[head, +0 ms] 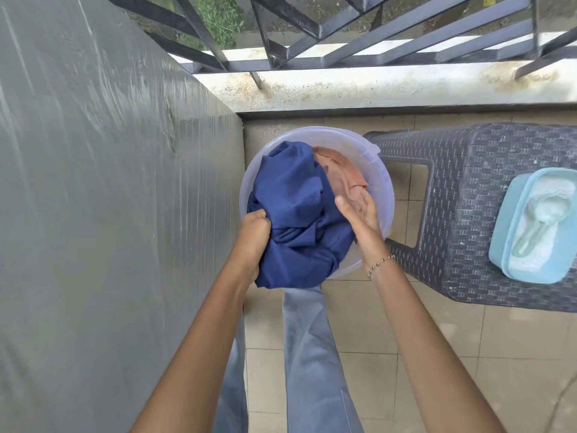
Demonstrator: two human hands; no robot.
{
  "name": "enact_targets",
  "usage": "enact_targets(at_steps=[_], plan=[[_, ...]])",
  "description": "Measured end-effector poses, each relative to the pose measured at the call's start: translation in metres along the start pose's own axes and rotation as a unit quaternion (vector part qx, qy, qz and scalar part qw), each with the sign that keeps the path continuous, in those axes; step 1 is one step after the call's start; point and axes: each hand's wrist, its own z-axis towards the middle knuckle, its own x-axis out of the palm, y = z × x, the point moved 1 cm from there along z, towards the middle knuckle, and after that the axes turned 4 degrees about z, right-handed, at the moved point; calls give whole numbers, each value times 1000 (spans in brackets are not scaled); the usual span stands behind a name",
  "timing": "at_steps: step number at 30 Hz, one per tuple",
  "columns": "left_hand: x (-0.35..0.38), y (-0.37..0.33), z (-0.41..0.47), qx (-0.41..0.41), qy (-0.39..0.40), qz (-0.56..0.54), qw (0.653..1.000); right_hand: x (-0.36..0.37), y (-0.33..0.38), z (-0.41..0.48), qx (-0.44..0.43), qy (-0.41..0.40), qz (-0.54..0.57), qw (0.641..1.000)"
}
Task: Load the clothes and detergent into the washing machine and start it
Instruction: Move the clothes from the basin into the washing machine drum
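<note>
**Lifting the blue garment from the bucket**

The left hand (253, 232) grips a bunched fold of the blue garment (296, 198) at its 8 o'clock edge, probably to haul it clear. The right hand (359, 214) is wide, fingers relaxed and palm turned to the cloth's 3 o'clock side, seemingly ready to gather it. Whether it touches cannot be told.

The garment sits in the translucent bucket (383, 189) on the floor at centre, over a peach garment (340, 173). Its long axis runs from 12 to 6 o'clock, and its lower end hangs over the rim.

At 3 o'clock a bench (462, 189) carries the open detergent tub (496, 254) with its scoop (540, 214), kept within reach. At 9 o'clock is a grey sheeted surface (109, 182), possibly the covered machine.
</note>
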Motion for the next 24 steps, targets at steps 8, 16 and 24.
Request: enact_targets(at_steps=[8,16,24], plan=[[0,-4,-10,1,2,-90,996,49,10,12,-10,83,-43,996],[-13,8,-9,-38,-25,-43,998,46,-6,-35,-58,138,-72,986],[-2,11,-30,-111,154,-80,978,19,-31,6,192,69,194,959]])
